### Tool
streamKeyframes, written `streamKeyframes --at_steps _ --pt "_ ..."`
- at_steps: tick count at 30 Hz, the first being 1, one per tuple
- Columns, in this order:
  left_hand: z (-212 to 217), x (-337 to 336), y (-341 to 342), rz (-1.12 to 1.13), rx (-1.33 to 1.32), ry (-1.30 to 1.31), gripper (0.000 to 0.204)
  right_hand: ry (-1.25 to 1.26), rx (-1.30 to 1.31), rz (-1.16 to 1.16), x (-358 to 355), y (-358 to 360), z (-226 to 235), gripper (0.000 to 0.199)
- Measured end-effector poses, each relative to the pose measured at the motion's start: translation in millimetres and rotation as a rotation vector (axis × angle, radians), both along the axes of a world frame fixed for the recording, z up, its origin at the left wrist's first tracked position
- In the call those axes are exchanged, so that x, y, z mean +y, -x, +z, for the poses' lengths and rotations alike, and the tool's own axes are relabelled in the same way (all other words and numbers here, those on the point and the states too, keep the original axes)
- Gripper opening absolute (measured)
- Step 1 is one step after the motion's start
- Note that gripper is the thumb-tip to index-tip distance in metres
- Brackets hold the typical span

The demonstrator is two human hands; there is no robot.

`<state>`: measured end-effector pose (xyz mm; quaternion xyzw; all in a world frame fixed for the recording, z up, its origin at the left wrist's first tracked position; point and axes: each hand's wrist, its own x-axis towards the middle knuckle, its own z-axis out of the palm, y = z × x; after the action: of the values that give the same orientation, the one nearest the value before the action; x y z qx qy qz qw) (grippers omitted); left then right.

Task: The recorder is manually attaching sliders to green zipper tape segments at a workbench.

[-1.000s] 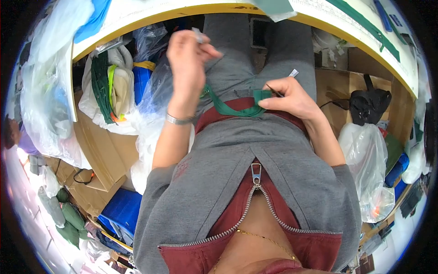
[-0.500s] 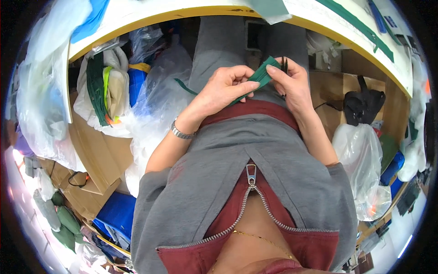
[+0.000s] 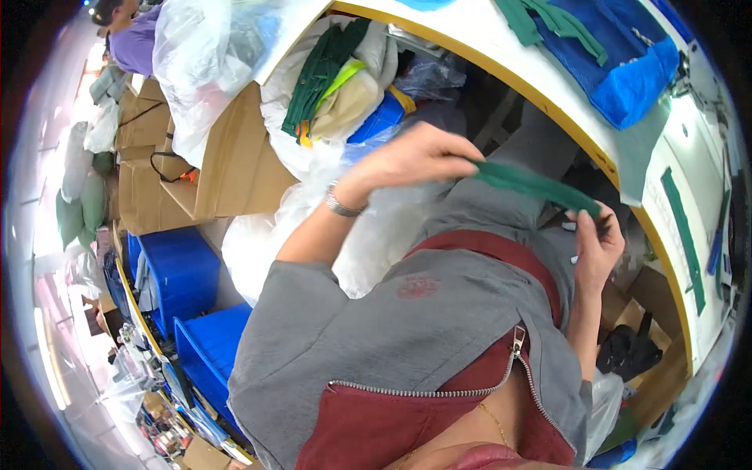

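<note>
A dark green fabric strip (image 3: 533, 183) stretches between my hands above my lap, blurred by motion. Its left end is pinched between the thumb and fingers of my left hand (image 3: 423, 155), which wears a metal watch band at the wrist. At the other end, lower and to the right, my right hand (image 3: 600, 244) grips the strip between thumb and forefinger. Something small and dark shows among the right fingers, too blurred to name.
A white table (image 3: 658, 188) with a yellow edge curves ahead, bearing green strips and blue fabric (image 3: 627, 86). Left are a bag of folded cloth (image 3: 333, 86), cardboard boxes (image 3: 231, 157), and blue bins (image 3: 184, 270). A person in purple (image 3: 135, 43) is far left.
My hands have moved apart, drawing the green strip out lengthwise between them. The view has turned, bringing more of the blue bins and boxes on the left into sight.
</note>
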<state>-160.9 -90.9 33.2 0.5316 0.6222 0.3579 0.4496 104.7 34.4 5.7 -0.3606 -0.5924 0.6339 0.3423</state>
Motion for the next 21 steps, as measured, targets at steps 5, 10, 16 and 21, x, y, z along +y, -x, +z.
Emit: streamKeyframes --at_steps 5,10,16,21 --pt "-11.6 -40.2 119.3 0.57 0.117 0.007 0.022 -0.29 -0.159 0.403 7.6 38.0 9.4 0.013" --pt "-106.8 -85.9 230.7 1.031 0.313 0.17 0.023 -0.123 -0.319 0.389 12.5 29.9 -21.3 0.013" --pt "-140.3 -86.6 269.3 1.179 0.533 0.058 0.026 0.032 -0.4 0.242 17.1 15.0 -35.7 0.012" --pt "-128.0 -77.9 244.8 1.031 1.465 -0.105 0.026 -0.047 -0.569 0.327 15.3 28.0 -33.8 0.013"
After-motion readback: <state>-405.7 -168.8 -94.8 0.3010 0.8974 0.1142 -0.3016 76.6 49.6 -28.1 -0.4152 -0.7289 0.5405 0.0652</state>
